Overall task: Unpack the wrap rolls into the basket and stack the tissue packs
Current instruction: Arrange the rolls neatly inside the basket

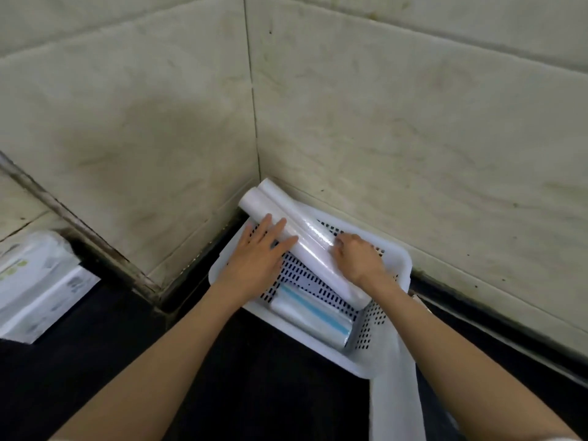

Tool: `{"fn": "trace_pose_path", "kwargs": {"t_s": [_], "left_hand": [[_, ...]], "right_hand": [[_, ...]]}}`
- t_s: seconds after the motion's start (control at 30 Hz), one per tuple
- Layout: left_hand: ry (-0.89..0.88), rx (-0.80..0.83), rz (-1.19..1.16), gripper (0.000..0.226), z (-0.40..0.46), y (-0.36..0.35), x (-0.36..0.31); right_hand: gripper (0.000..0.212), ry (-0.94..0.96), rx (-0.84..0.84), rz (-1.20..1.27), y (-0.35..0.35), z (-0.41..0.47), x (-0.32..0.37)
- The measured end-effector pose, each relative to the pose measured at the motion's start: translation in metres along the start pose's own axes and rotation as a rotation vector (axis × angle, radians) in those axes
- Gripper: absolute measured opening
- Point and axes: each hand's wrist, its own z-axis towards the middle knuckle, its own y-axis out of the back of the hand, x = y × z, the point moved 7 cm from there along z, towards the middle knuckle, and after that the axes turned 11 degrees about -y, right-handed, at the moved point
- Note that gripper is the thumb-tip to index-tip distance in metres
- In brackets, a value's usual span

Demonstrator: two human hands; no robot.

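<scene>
A white perforated basket [393, 259] sits on a dark counter in the wall corner. Two long white wrap rolls [305, 237] lie side by side, slanting across it, their far ends sticking out over the basket's back rim. My left hand [257, 253] rests flat, fingers spread, against the near roll's side. My right hand [356, 256] curls over the rolls near their middle. A shorter roll with a blue stripe [311, 316] lies along the basket's front wall. Tissue packs [38, 281] sit stacked at the far left.
Pale marble-look walls meet in a corner just behind the basket. A white plastic bag [397, 396] hangs down below the basket's front right corner, by my right forearm. Dark counter [254, 377] lies in front, between my arms.
</scene>
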Motion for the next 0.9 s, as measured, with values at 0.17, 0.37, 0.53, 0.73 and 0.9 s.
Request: {"fn": "trace_pose_path", "kwargs": {"t_s": [0.17, 0.37, 0.53, 0.73, 0.9], "left_hand": [[-0.112, -0.082, 0.116, 0.066, 0.005, 0.002, 0.004], [-0.165, -0.103, 0.146, 0.065, 0.001, 0.006, 0.008], [-0.2, -0.092, 0.196, 0.074, 0.002, 0.007, 0.008], [-0.167, -0.024, 0.144, 0.055, 0.049, 0.003, 0.016], [-0.064, -0.146, 0.111, 0.056, 0.072, 0.01, 0.033]], "right_hand": [[0.029, -0.001, -0.01, -0.05, -0.004, 0.01, 0.001], [0.033, -0.062, 0.116, -0.031, -0.022, 0.014, 0.002], [0.035, -0.034, -0.019, 0.279, 0.003, -0.001, 0.0], [0.035, 0.084, -0.253, 0.384, 0.058, -0.027, -0.012], [0.034, 0.087, -0.285, 0.408, 0.065, -0.038, -0.022]]}}
